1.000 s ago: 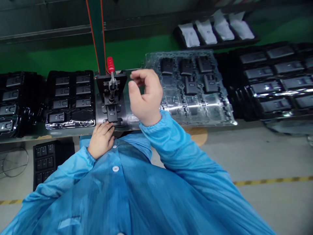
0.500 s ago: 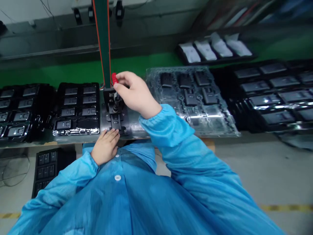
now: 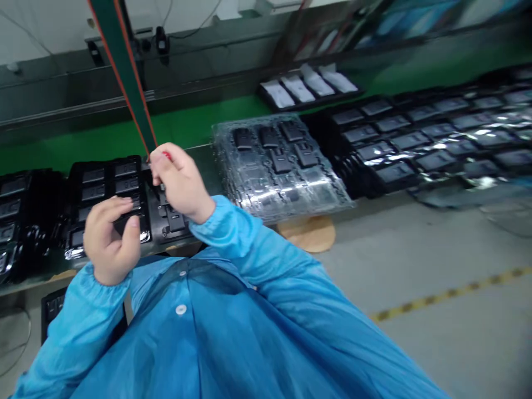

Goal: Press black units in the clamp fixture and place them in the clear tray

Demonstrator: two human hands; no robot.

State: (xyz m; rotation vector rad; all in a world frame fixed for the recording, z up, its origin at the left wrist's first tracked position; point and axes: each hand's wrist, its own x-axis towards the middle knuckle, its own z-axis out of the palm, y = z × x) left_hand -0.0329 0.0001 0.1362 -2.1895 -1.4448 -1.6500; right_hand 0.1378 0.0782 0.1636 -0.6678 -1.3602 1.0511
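My right hand (image 3: 179,183) is wrapped round the red handle (image 3: 165,155) of a toggle clamp on a black fixture (image 3: 171,221) at the bench's front edge. A small black part lies in the fixture below the hand. My left hand (image 3: 110,238) hovers in front of a black tray (image 3: 106,183) of flat black parts, its fingers curled and the thumb close to them. I cannot make out anything in it. Both arms wear blue sleeves.
A clear plastic tray (image 3: 274,166) with several black parts lies right of the fixture. More black trays (image 3: 415,149) fill the bench to the right and far left. White bags (image 3: 307,86) sit at the back. A green post (image 3: 120,66) rises behind the fixture. A round wooden stool (image 3: 310,233) stands below.
My left hand lifted off the fixture's front and moved left and up, fingers curling. My right hand came down onto the red clamp handle and stays on it. The view swung left.
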